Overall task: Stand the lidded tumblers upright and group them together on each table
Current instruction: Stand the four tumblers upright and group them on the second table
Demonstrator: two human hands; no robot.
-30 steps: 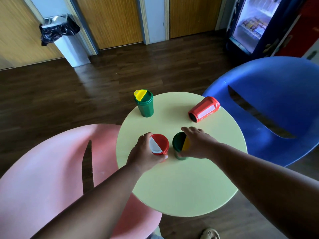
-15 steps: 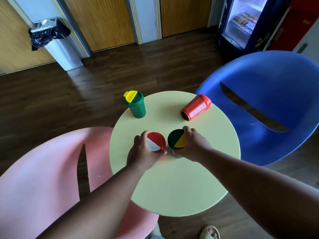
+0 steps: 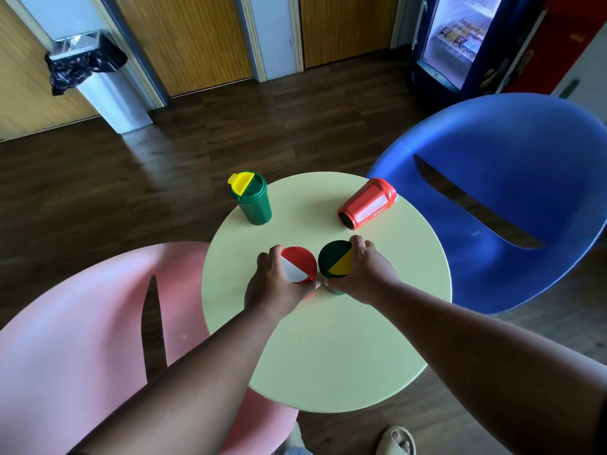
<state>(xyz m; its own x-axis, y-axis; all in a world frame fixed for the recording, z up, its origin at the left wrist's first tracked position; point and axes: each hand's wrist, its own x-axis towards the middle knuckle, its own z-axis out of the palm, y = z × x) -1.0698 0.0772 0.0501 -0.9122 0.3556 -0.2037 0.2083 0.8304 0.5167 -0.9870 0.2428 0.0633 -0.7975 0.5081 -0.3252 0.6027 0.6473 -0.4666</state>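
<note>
My left hand (image 3: 276, 284) is curled round the red tumbler with the red-and-white lid (image 3: 298, 265), and my right hand (image 3: 361, 274) grips the green tumbler with the green-and-yellow lid (image 3: 335, 263). Both stand upright near the middle of the round pale table (image 3: 328, 356), lids just beside each other and nearly touching. To finish this step well, I judge I should ease the two together until their sides meet, keep the bases flat, then let go gently so neither tips

Beyond that pair, towards the table's far left edge, another green tumbler (image 3: 254, 205) stands upright with its yellow flap raised. Towards the far right edge a red tumbler (image 3: 367, 205) lies on its side, base towards me; I would right it next. Its white label carries small letters, perhaps "OKO", too small to be sure of
</note>
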